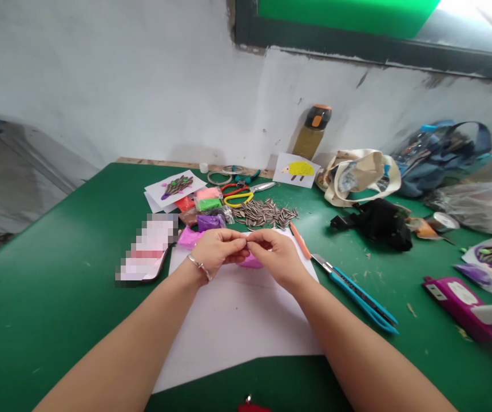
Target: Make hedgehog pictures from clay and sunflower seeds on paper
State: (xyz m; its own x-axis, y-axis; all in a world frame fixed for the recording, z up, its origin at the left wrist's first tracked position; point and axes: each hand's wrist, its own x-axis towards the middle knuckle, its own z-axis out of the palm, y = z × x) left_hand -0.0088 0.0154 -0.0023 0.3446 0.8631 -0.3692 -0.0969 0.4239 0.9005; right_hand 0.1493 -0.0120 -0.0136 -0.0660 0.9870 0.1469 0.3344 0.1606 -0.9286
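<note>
Left hand (215,252) and right hand (278,257) pinch something too small to make out, fingertips meeting above pink clay (250,262) on white paper (237,326). Just to the right lies a blue craft knife (357,294); a careless sideways reach could catch its blade. Sunflower seeds (265,214) lie heaped beyond.

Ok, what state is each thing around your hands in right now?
Left hand: fingers pinched, meeting the right hand
Right hand: fingers pinched, anything held hidden
Pink clay: soft lump under the hands
White paper: lying flat
Sunflower seeds: loose pile
Craft knife: lying down, blade out
Water bottle: upright, capped
</note>
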